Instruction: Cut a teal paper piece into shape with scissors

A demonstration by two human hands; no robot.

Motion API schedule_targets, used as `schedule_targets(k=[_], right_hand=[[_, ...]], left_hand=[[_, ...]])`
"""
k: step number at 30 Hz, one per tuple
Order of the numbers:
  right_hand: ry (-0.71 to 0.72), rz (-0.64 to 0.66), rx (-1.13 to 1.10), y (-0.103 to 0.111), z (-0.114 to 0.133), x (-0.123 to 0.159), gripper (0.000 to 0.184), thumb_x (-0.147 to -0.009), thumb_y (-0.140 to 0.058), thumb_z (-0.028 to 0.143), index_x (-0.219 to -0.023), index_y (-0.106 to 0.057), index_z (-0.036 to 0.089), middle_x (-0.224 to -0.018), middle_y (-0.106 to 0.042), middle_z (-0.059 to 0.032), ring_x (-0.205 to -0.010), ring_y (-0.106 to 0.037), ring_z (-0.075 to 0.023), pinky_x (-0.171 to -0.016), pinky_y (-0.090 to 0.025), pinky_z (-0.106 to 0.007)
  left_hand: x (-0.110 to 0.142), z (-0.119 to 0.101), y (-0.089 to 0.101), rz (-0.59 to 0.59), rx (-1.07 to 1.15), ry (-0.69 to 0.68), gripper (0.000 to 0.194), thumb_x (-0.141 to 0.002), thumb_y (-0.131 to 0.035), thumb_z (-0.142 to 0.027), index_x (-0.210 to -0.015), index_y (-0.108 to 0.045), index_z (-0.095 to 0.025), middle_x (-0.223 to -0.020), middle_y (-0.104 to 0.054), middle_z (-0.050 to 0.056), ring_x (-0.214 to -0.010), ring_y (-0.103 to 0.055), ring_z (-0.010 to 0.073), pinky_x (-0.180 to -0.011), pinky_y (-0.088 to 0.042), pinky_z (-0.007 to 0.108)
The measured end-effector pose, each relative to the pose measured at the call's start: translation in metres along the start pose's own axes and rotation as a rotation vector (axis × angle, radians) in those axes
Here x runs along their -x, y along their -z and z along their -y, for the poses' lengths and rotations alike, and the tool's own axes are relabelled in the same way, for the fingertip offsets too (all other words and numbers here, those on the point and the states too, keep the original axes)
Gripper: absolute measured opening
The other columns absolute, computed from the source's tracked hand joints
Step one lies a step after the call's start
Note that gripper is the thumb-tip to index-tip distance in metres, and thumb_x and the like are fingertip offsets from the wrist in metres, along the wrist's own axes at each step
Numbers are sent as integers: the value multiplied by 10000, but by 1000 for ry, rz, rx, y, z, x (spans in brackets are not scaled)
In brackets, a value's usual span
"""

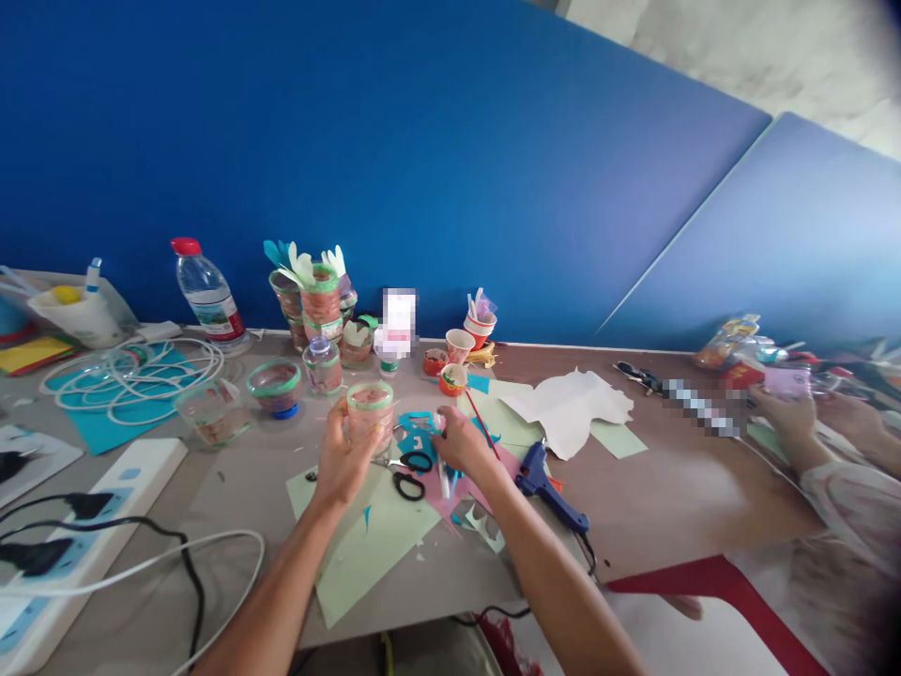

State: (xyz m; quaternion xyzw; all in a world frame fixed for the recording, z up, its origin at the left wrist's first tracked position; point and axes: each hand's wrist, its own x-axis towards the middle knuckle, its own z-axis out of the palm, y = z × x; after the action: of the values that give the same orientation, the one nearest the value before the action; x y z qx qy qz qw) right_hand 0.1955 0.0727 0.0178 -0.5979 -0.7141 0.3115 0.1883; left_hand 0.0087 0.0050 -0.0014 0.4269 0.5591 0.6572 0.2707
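My left hand [346, 457] is wrapped round the side of a clear cup with a green rim and pinkish-brown banding [370, 409], held upright just above the table. To its right my right hand [465, 439] is closed, fingertips pinched together near a small whitish thing that I cannot make out. Cut blue paper [417, 424] lies between the hands, partly behind my right fingers. Scissors with black handles [409, 485] rest under the cup on pale green paper [373, 554]. Pink paper [440, 502] and scraps lie beneath my right hand.
A blue glue gun [549, 488] lies right of my right arm. Decorated cups [320, 300], a water bottle [209, 296] and paper cups [459, 345] stand along the blue partition. A power strip [133, 498] and cables occupy the left. Another person's hands [792, 427] are at far right.
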Motion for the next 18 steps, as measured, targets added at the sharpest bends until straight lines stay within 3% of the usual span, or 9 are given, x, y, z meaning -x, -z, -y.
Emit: schedule_targets(k=[5, 10, 18], right_hand=[[19, -3, -414, 18, -10, -5, 332, -764, -436, 209, -1055, -581, 143, -650, -579, -4, -585, -548, -151, -587, -430, -262], [34, 189, -1232, 23, -18, -4, 254, -638, -562, 226, -882, -600, 166, -647, -578, -1, -556, -526, -122, -547, -437, -234], [10, 329, -1408, 14, -18, -3, 173, -631, -583, 232, -794, -558, 178, -629, -559, 1, -556, -516, -120, -525, -434, -229]], left_hand=[[2, -7, 2, 31, -61, 75, 509, -709, -719, -322, -1182, -562, -219, -1136, -632, 60, -1119, -571, 286, -1012, -414, 483], [4, -10, 2, 83, -72, 45, 524, -731, -692, -350, -1217, -543, -223, -1179, -628, 76, -1141, -564, 299, -1008, -412, 498], [8, -3, 1, 198, -24, 78, 604, -736, -699, -368, -1285, -485, -235, -1283, -582, 104, -1245, -505, 306, -1049, -380, 473]])
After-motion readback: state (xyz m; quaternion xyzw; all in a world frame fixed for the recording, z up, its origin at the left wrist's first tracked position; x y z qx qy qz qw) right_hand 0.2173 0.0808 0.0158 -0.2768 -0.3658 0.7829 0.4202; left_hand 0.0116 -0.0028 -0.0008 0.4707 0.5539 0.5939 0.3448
